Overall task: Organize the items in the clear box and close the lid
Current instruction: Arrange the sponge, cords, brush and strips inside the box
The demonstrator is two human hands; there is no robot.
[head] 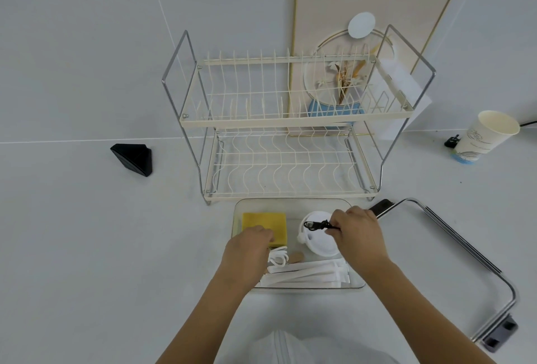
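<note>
The clear box point(293, 204) sits on the white counter in front of me, lid off. Inside it lie a yellow sponge point(266, 222) at the back left, a white round lid point(318, 240) at the back right, a white hook point(277, 257), a small tan piece point(296, 257) and several white wrapped sticks point(308, 275) along the front. My left hand point(250, 247) rests on the sponge's near edge. My right hand point(359, 233) pinches a small black cord point(318, 225) above the white round lid. The box's lid point(465, 250), clear with a metal-looking rim and dark clips, lies to the right.
A two-tier wire dish rack point(279, 119) stands just behind the box. A pink tray with gold rim point(374, 15) leans on the wall behind it. A black wedge-shaped object point(133, 159) lies at the left; a paper cup point(485, 137) stands at the far right.
</note>
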